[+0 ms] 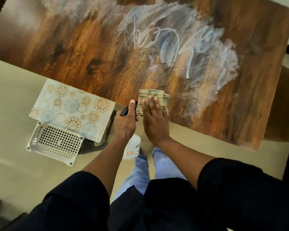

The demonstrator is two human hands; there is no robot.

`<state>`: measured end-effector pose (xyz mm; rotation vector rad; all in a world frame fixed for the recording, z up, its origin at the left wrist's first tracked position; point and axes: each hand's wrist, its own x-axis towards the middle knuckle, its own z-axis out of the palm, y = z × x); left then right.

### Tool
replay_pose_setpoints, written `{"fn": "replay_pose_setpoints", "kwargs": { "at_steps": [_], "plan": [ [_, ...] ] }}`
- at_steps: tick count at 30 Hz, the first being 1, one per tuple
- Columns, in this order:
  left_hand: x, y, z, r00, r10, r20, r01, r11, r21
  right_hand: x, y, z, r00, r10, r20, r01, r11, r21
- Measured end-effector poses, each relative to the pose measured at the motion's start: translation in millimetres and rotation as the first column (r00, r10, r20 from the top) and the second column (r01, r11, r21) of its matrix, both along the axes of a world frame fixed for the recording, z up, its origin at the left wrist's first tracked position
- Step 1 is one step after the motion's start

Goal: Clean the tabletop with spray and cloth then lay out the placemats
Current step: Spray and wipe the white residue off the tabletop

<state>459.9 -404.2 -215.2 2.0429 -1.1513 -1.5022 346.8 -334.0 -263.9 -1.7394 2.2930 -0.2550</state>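
Wood-grain tabletop (pixel 93 52) spreads ahead of both hands, smeared white. Patterned placemats (pixel 70 109) lie left of the left hand (pixel 126 121), which grips a white spray bottle (pixel 132 147). Right hand (pixel 154 120), fingers straight, presses a checked cloth (pixel 150 95), apparently folded.

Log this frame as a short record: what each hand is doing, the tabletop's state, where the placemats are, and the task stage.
left hand: grips the spray bottle by its black trigger head, just off the near table edge
right hand: fingers straight, pressing the checked cloth on the tabletop
tabletop: wood grain, whitish smears across the middle and right
placemats: patterned, off the table to the left, beside a white basket
stage: wiping under way, placemats not yet laid
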Motion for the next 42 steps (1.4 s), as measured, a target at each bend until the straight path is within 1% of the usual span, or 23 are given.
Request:
{"fn": "replay_pose_setpoints", "kwargs": {
  "at_steps": [2, 5, 7, 9, 11, 12, 13, 15, 17, 19, 20, 22, 24, 26, 27, 29, 30, 32, 35, 37, 38, 40, 42],
  "plan": [
    [1, -3, -1, 0.999, -0.028, 0.032, 0.028, 1.0, 0.007, -4, -4, -1, 0.989, 0.148, 0.012, -0.147, 0.988, -0.053],
    [-8, -3, 10, 0.993, -0.111, 0.035, 0.111, 0.994, 0.007, -27, 9, -4, 0.988, 0.15, 0.041, -0.147, 0.987, -0.068],
    [-15, -1, 12, 0.986, -0.167, -0.017, 0.167, 0.986, -0.002, -47, 28, -5, 0.999, 0.018, 0.048, -0.016, 0.999, -0.04],
    [-23, 3, 13, 0.974, -0.217, -0.071, 0.216, 0.976, -0.019, -73, 52, -6, 0.971, -0.238, 0.033, 0.238, 0.971, -0.015],
    [-31, 7, 13, 0.965, -0.23, -0.122, 0.229, 0.973, -0.026, -101, 74, -4, 0.863, -0.504, -0.011, 0.504, 0.863, 0.031],
    [-36, 9, 15, 0.96, -0.241, -0.145, 0.24, 0.97, -0.028, -112, 82, -3, 0.804, -0.594, -0.02, 0.594, 0.803, 0.051],
    [-41, 11, 15, 0.951, -0.264, -0.162, 0.262, 0.964, -0.032, -120, 87, -1, 0.759, -0.651, -0.02, 0.651, 0.757, 0.064],
    [-50, 13, 16, 0.937, -0.303, -0.173, 0.302, 0.953, -0.032, -124, 87, 1, 0.721, -0.693, -0.018, 0.692, 0.718, 0.071],
    [-56, 11, 14, 0.935, -0.321, -0.148, 0.32, 0.947, -0.03, -113, 73, 3, 0.716, -0.698, -0.011, 0.696, 0.712, 0.091],
    [-62, 10, 11, 0.926, -0.351, -0.139, 0.349, 0.936, -0.035, -93, 58, 4, 0.774, -0.633, 0.025, 0.628, 0.771, 0.106],
    [-64, 10, 10, 0.915, -0.378, -0.138, 0.376, 0.926, -0.045, -82, 52, 4, 0.833, -0.551, 0.048, 0.544, 0.833, 0.1],
    [-67, 10, 9, 0.897, -0.429, -0.104, 0.424, 0.903, -0.067, -62, 49, 2, 0.948, -0.312, 0.063, 0.309, 0.95, 0.056],
    [-71, 10, 9, 0.895, -0.442, -0.065, 0.438, 0.896, -0.068, -59, 60, 0, 0.99, -0.126, 0.064, 0.126, 0.992, -0.002],
    [-74, 13, 8, 0.893, -0.444, -0.075, 0.441, 0.896, -0.062, -74, 78, -1, 0.996, -0.052, 0.07, 0.054, 0.998, -0.023],
    [-73, 14, 8, 0.89, -0.448, -0.082, 0.444, 0.894, -0.058, -85, 90, -2, 0.996, -0.061, 0.065, 0.062, 0.998, -0.011],
    [-74, 19, 6, 0.885, -0.46, -0.075, 0.457, 0.888, -0.049, -115, 120, -4, 0.978, -0.205, 0.032, 0.204, 0.978, 0.033],
    [-75, 21, 5, 0.881, -0.468, -0.067, 0.466, 0.883, -0.047, -133, 137, -5, 0.948, -0.318, 0.016, 0.317, 0.947, 0.047],
    [-80, 24, 4, 0.865, -0.5, -0.049, 0.498, 0.866, -0.039, -166, 167, -3, 0.848, -0.529, 0.017, 0.527, 0.847, 0.067],
    [-97, 32, 5, 0.834, -0.548, -0.063, 0.548, 0.836, -0.016, -182, 176, 2, 0.732, -0.681, -0.008, 0.677, 0.727, 0.113],
    [-110, 38, 9, 0.814, -0.572, -0.101, 0.574, 0.819, -0.012, -170, 161, 2, 0.696, -0.718, -0.01, 0.715, 0.693, 0.089],
    [-117, 41, 11, 0.8, -0.588, -0.119, 0.591, 0.806, -0.012, -159, 153, 1, 0.7, -0.714, -0.006, 0.712, 0.698, 0.077],
    [-132, 50, 13, 0.761, -0.634, -0.134, 0.638, 0.77, -0.018, -139, 143, -4, 0.777, -0.63, 0.01, 0.628, 0.776, 0.065],
    [-146, 59, 15, 0.723, -0.681, -0.118, 0.683, 0.73, -0.03, -129, 145, -6, 0.871, -0.49, 0.029, 0.488, 0.871, 0.052]
  ]
}}
